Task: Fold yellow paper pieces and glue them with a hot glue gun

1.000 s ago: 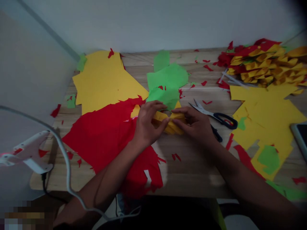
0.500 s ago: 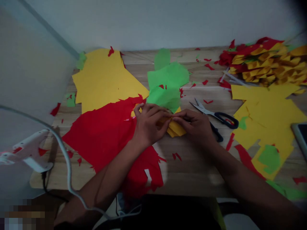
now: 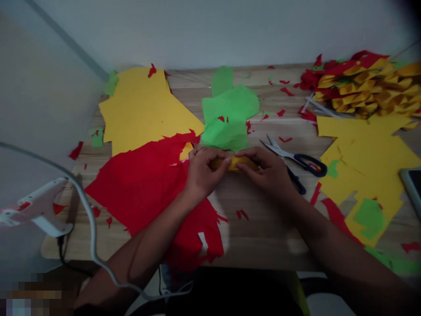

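My left hand and my right hand meet over the middle of the wooden table. Between them they pinch a small folded piece of yellow paper, pressed into a narrow strip against the tabletop. Fingers of both hands are curled closed on it, and most of the piece is hidden under them. A large torn red paper sheet lies under my left wrist. Green paper pieces lie just beyond the hands.
Black-handled scissors lie right of my right hand. A big yellow sheet lies at the back left, another yellow sheet at the right. A pile of folded yellow and red paper sits at the back right. A white glue gun with cable stands at the left edge.
The yellow piece, earlier wider and sticking out below the fingers, is now squeezed into a narrow strip. Both hands have closed tighter together over it.
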Available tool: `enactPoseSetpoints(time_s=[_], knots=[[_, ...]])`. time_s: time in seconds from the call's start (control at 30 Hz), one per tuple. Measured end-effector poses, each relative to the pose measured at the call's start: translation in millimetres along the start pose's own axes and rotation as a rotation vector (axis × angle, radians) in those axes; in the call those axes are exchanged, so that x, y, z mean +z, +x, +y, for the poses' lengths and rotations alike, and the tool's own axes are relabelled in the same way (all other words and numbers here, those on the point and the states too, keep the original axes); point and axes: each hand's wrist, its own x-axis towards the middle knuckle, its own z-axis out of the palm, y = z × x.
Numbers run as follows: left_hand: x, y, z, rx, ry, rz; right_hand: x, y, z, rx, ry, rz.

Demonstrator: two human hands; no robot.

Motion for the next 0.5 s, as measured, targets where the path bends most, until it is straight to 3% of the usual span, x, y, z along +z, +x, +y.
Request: enactPoseSetpoints(time_s=[0.27,0.5], knots=[[-1.4,-0.5,2.1,0.080,0.023,0.025,-1.9,3.4,-1.4,0.068,-0.004,0.049],[-2.3,-1.4,3.2,0.149,0.132,-0.007,-3.7,5.0,3.2,-0.061,-0.047,0.023]])
